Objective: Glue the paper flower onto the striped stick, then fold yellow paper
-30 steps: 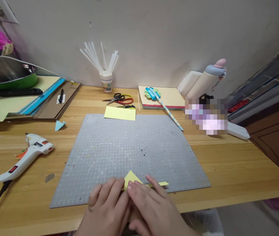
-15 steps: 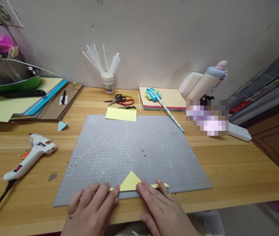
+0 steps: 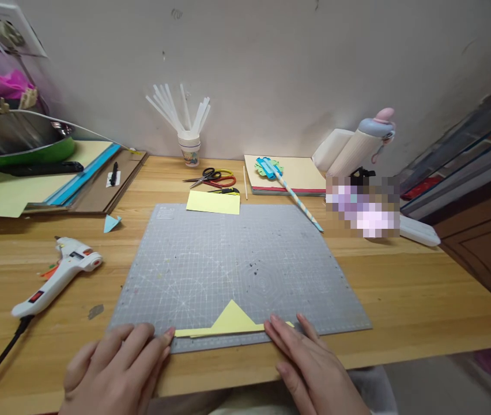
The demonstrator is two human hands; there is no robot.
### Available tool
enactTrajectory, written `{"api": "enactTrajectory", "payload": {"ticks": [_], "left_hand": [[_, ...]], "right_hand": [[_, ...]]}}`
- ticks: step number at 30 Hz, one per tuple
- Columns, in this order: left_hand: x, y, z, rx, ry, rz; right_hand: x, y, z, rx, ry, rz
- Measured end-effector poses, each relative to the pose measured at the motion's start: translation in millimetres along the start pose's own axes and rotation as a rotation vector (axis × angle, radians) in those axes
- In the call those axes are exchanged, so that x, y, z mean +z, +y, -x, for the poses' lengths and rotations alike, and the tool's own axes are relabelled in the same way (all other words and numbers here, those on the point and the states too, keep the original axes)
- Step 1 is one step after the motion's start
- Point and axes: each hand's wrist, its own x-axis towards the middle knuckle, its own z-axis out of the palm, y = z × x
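A folded piece of yellow paper point(image 3: 231, 320) lies near the front edge of the grey cutting mat point(image 3: 211, 253). Its middle rises to a triangular point, with narrow strips running out to both sides. My left hand point(image 3: 118, 366) rests at the left, fingers bent, one fingertip on the end of the left strip; its thumb is mostly hidden. On the other side, my right hand point(image 3: 314, 363) lies over the right strip with fingers stretched out and pressing down, covering part of it.
A yellow paper rectangle point(image 3: 213, 202), scissors point(image 3: 206, 177) and a utility knife point(image 3: 227, 190) lie behind. Left is a glue gun point(image 3: 57, 274) with a cord. Farther back stand a cup of white sticks point(image 3: 190, 151) and a bottle point(image 3: 355, 150); a paper flower point(image 3: 270, 167) rests on a pad.
My hands have slid apart along the yellow paper, the left hand leftward and the right hand rightward. More of both side strips shows now.
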Motion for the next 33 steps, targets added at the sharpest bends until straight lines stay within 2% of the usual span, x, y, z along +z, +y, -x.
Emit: {"api": "enactTrajectory", "payload": {"ticks": [2,5,6,7,10,12,14,17,19,21,24,26,30,33], "left_hand": [[-10.2,9.3,-15.3,-0.027,0.057,0.021],[-18.9,35.8,-40.8,-0.088,0.168,0.038],[-19.0,46.2,-48.8,-0.095,0.164,0.057],[-17.7,56.3,-56.2,-0.045,0.155,0.096],[-9.7,78.6,-73.2,0.036,-0.065,0.235],[-6.7,83.2,-80.3,0.037,-0.158,0.288],[-9.3,80.5,-85.2,0.015,-0.204,0.401],[-20.6,71.7,-91.1,-0.088,-0.253,0.734],[-26.3,68.4,-94.5,-0.229,-0.256,0.954],[-26.5,69.3,-96.9,-0.414,-0.233,1.194],[-18.9,76.8,-99.3,-0.654,-0.182,1.586],[-12.8,83.1,-100.6,-0.747,-0.163,1.776],[-5.2,90.9,-103.0,-0.812,-0.159,1.995],[-3.7,90.7,-100.7,-0.813,-0.190,1.982]], "right_hand": [[0.4,-0.3,0.3,0.007,0.007,-0.010],[1.5,-1.0,0.6,0.015,0.004,-0.016],[1.8,-1.3,0.6,0.017,0.000,-0.015],[2.0,-1.6,0.6,0.021,-0.005,-0.011],[2.1,-3.4,0.9,0.031,-0.016,0.004],[1.5,-5.3,1.8,0.031,0.003,0.010],[0.3,-7.9,3.3,0.042,0.100,0.011],[-4.1,-12.7,3.5,0.123,0.374,-0.026],[-9.3,-16.3,-1.3,0.207,0.573,-0.077],[-15.1,-19.6,-11.3,0.238,0.656,-0.106],[-19.8,-24.4,-33.8,0.134,0.440,-0.053],[-17.4,-27.3,-49.4,0.111,0.329,-0.017],[-3.8,-29.8,-68.8,0.178,0.279,-0.074],[3.6,-25.2,-71.0,0.157,0.233,-0.145]]}}
